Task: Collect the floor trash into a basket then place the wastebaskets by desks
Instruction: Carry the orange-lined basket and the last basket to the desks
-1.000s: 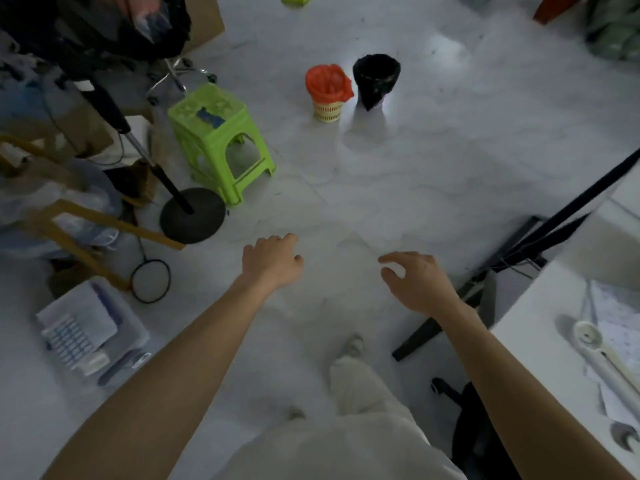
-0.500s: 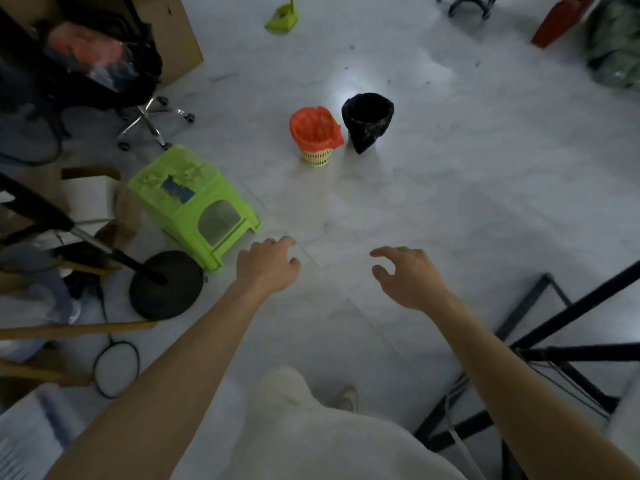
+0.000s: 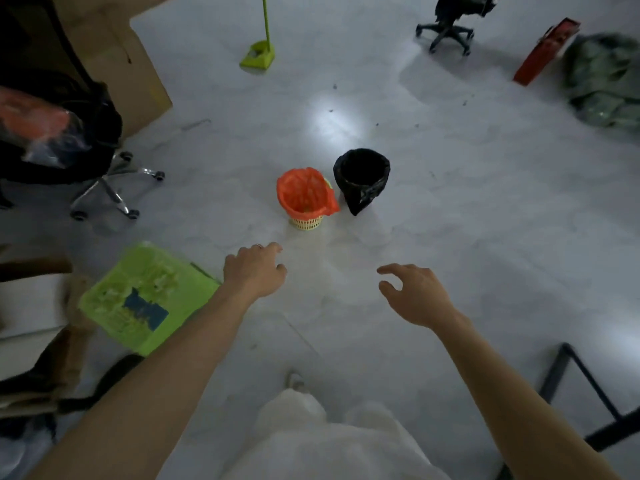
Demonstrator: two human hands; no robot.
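We see both bare arms stretched forward over the pale marbled floor (image 3: pixel 485 209); the left hand (image 3: pixel 254 271) hangs with its fingers loosely curled and holds nothing; the right hand (image 3: pixel 414 294) is spread wider, thumb and forefinger apart, and it too grips nothing. Ahead of the hands, apart from them, stand the two wastebaskets side by side and nearly touching: the pale yellow woven plastic basket lined with an orange bag (image 3: pixel 306 197) on the left, the basket wrapped in a black bag (image 3: pixel 362 178) on the right; both are upright. Small dark specks of litter (image 3: pixel 417 125) lie scattered on the floor beyond the baskets, near a bright patch of reflected light.

To the left, just beside the left forearm, sits a lime green plastic stool (image 3: pixel 145 299) with a blue patch on its top; further left we make out a black office chair on a chrome wheeled base (image 3: pixel 107 188) with a clear plastic bag on its seat, and a large brown cardboard sheet (image 3: pixel 121 64) behind it. A lime green long-handled dustpan (image 3: pixel 259 54) stands at the far end; a second black wheeled chair (image 3: pixel 448 26), a red flat case (image 3: pixel 545 51) and a green bundle (image 3: pixel 606 81) fill the far right. A black metal frame (image 3: pixel 581 393) crosses the near right corner; the floor between the hands and the baskets lies open, as does the wide stretch to the right of the baskets.
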